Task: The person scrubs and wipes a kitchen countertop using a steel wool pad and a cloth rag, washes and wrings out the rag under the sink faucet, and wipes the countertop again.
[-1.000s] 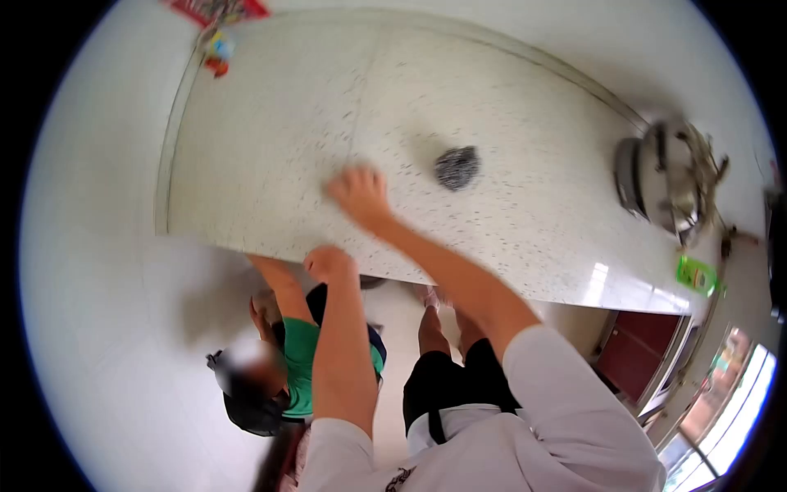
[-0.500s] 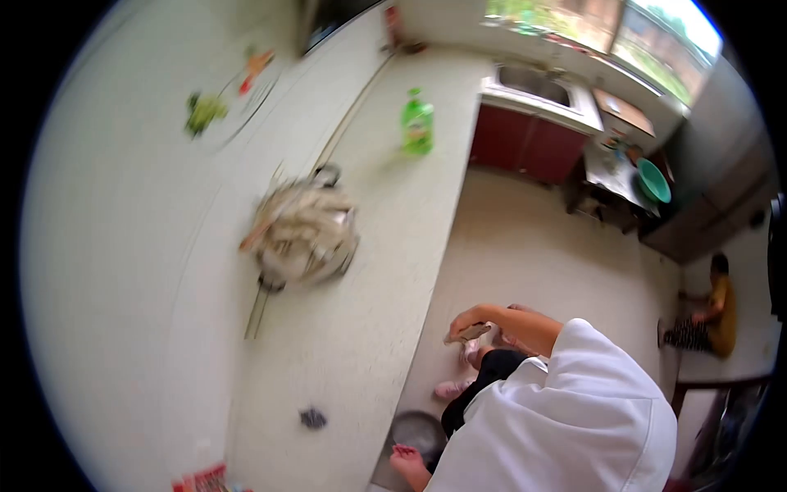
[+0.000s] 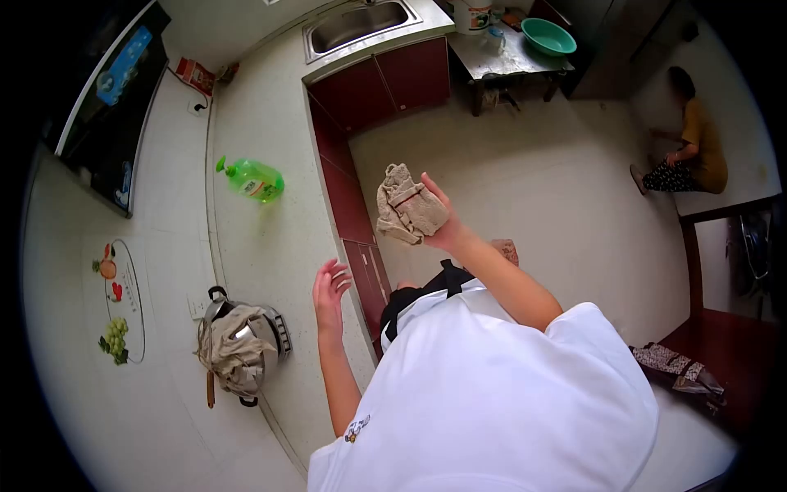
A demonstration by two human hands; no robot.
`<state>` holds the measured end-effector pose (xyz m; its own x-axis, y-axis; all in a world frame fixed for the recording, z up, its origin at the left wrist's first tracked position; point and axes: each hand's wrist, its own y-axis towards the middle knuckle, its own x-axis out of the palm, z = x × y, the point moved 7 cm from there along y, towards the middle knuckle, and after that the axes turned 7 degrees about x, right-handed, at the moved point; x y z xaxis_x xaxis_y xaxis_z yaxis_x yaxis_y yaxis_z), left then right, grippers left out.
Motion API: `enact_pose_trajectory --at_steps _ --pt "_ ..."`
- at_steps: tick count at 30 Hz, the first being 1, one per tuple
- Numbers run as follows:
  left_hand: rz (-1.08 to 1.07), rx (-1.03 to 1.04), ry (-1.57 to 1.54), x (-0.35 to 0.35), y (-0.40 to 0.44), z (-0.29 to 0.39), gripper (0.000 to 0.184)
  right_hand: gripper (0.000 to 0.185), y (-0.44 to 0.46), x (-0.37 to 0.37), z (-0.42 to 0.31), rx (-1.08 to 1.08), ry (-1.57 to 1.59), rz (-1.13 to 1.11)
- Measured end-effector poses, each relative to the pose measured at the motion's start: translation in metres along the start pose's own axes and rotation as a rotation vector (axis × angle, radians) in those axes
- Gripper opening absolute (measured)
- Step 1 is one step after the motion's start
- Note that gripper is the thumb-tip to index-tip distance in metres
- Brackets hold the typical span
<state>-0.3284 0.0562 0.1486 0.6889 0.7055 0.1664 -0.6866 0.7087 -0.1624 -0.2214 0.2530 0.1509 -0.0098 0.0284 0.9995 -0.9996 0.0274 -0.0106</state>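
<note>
In my right hand (image 3: 441,221) is a crumpled beige cloth (image 3: 407,207), a folded rag by its look, held up over the floor beyond the counter edge. The fingers press along its side, and part of the grip is hidden behind the cloth. My left hand (image 3: 330,287) hangs by the counter edge with its fingers apart and nothing in them. On the counter (image 3: 283,90), a green pump bottle (image 3: 254,180) appears left of both hands. Nearer the wall stands a metal pot (image 3: 261,344) with another beige cloth (image 3: 234,348) draped over it.
At the far end is a sink (image 3: 361,25) above dark red cabinets (image 3: 381,94). A small table (image 3: 512,57) bears a green basin (image 3: 549,37). A person (image 3: 697,143) in a yellow top sits low at the right. A dark red wooden surface (image 3: 721,353) holds a patterned item.
My right hand has raised the cloth from low beside my legs. My left hand has come up to the counter edge. The view has swung, shifting the bottle and pot leftward.
</note>
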Motion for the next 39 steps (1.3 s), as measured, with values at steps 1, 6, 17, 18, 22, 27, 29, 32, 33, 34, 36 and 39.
enact_pose_trajectory --at_steps 1,6,17,18,22,27,29,32,33,34,36,39 --pt "-0.068 -0.012 0.045 0.023 0.028 0.003 0.042 0.05 -0.001 0.007 -0.018 -0.06 0.005 0.011" --pt "-0.355 -0.071 0.01 0.128 0.147 -0.007 0.058 0.048 0.021 -0.03 -0.092 -0.113 -0.126 0.296" --pt "-0.478 -0.276 -0.162 0.202 0.429 0.006 0.04 0.053 0.182 0.006 -0.288 -0.547 -1.366 0.978" --pt "-0.454 -0.272 -0.194 0.209 0.45 0.011 0.038 0.051 0.191 0.009 -0.309 -0.597 -1.389 0.97" --pt "-0.594 -0.45 -0.29 0.242 0.522 0.011 0.037 0.045 0.21 0.019 -0.381 -0.707 -1.338 0.995" --pt "-0.463 -0.452 -0.309 0.272 0.613 -0.002 0.037 0.031 0.248 0.024 -0.475 -0.513 -1.817 1.138" --pt "-0.417 -0.4 -0.205 0.276 0.653 -0.014 0.034 0.027 0.274 -0.003 -0.523 -0.272 -1.657 1.017" --pt "-0.292 -0.333 -0.256 0.273 0.719 -0.029 0.031 0.028 0.323 -0.015 -0.596 -0.151 -1.587 0.857" --pt "-0.168 -0.432 -0.378 0.267 0.738 -0.036 0.029 0.028 0.341 -0.02 -0.622 -0.116 -1.606 0.82" --pt "-0.05 -0.541 -0.493 0.259 0.75 -0.042 0.028 0.028 0.355 -0.026 -0.65 -0.173 -1.607 0.81" --pt "0.069 -0.472 -0.514 0.249 0.787 -0.032 0.027 0.029 0.386 -0.054 -0.711 -0.233 -1.542 0.804" --pt "0.239 -0.337 -0.5 0.229 0.829 -0.014 0.032 0.029 0.44 -0.076 -0.805 -0.282 -1.52 0.876"
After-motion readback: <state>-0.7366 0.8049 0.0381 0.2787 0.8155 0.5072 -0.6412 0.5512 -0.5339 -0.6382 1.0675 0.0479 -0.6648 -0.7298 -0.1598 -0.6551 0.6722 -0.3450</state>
